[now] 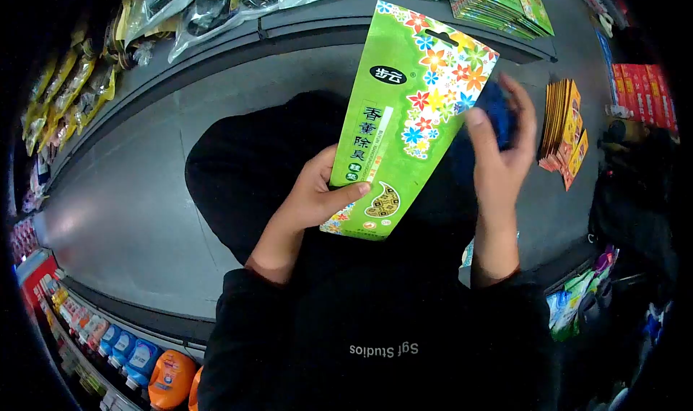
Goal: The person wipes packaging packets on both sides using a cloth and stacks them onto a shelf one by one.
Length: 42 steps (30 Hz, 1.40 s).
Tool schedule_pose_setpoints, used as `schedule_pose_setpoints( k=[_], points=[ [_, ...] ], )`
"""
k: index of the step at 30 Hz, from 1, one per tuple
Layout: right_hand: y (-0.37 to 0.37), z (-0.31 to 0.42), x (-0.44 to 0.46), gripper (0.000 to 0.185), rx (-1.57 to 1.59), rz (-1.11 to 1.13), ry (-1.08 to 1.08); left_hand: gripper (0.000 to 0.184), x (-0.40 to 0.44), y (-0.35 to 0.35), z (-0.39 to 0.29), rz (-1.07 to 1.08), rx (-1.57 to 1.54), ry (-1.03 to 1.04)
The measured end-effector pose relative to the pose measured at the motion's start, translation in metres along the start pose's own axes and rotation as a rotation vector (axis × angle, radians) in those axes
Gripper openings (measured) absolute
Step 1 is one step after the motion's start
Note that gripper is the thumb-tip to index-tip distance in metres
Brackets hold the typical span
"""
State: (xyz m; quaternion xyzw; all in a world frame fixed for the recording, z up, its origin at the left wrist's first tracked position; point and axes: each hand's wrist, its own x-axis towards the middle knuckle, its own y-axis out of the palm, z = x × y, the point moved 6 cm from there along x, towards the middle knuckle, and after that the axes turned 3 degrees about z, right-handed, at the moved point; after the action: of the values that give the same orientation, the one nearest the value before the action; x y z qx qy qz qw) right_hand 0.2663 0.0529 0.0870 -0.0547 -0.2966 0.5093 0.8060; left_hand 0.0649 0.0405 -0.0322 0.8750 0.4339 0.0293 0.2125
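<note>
A flat green insole packet (pixel 404 129) with colourful printed flowers and a hanging slot is held tilted in front of me. My left hand (pixel 317 193) grips its lower left edge, thumb across the printed front and the other fingers behind. Beside the packet's right edge is my right hand (pixel 504 144), its thumb and fingers apart and curved. Whether its thumb touches the packet, I cannot tell. Something dark blue (pixel 494 115) shows behind the right hand, too dim to name.
Stacked green packets (pixel 498 6) lie on the shelf ahead. On the grey floor at right sits a row of orange-yellow packets (pixel 567 126), with red boxes (pixel 642 93) beyond. Bottles, including an orange one (pixel 172 378), line the lower left shelf. Bagged goods (pixel 72 86) hang upper left.
</note>
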Motion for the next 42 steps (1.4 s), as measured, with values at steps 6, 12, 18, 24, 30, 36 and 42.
schedule_pose_setpoints(
  k=[6, 12, 18, 24, 30, 36, 42],
  points=[
    [0.034, -0.039, -0.028, 0.03, 0.322, 0.307, 0.377, 0.048, 0.004, -0.001, -0.013, -0.063, -0.006, -0.007],
    [0.054, -0.025, -0.03, 0.033, 0.199, 0.545, 0.161, 0.058, 0.004, -0.015, -0.03, -0.228, 0.023, 0.054],
    [0.013, -0.003, 0.004, 0.04, 0.199, 0.081, 0.114, 0.068, 0.008, -0.015, -0.019, -0.235, 0.049, 0.067],
    [0.083, 0.05, -0.034, 0.029, -0.339, 0.646, -0.736, 0.053, 0.008, -0.008, -0.012, -0.015, 0.206, 0.019],
    [0.087, 0.05, 0.012, 0.028, -0.579, 0.468, -0.76, 0.046, 0.005, 0.004, -0.018, -0.061, -0.075, -0.018],
    [0.092, 0.054, -0.005, 0.046, -0.552, 0.508, -0.635, 0.05, 0.003, 0.001, -0.019, -0.051, 0.025, 0.065],
    [0.087, 0.056, -0.03, 0.031, -0.418, 0.584, -0.73, 0.069, 0.001, 0.0, -0.031, -0.124, 0.213, 0.19]
  ],
)
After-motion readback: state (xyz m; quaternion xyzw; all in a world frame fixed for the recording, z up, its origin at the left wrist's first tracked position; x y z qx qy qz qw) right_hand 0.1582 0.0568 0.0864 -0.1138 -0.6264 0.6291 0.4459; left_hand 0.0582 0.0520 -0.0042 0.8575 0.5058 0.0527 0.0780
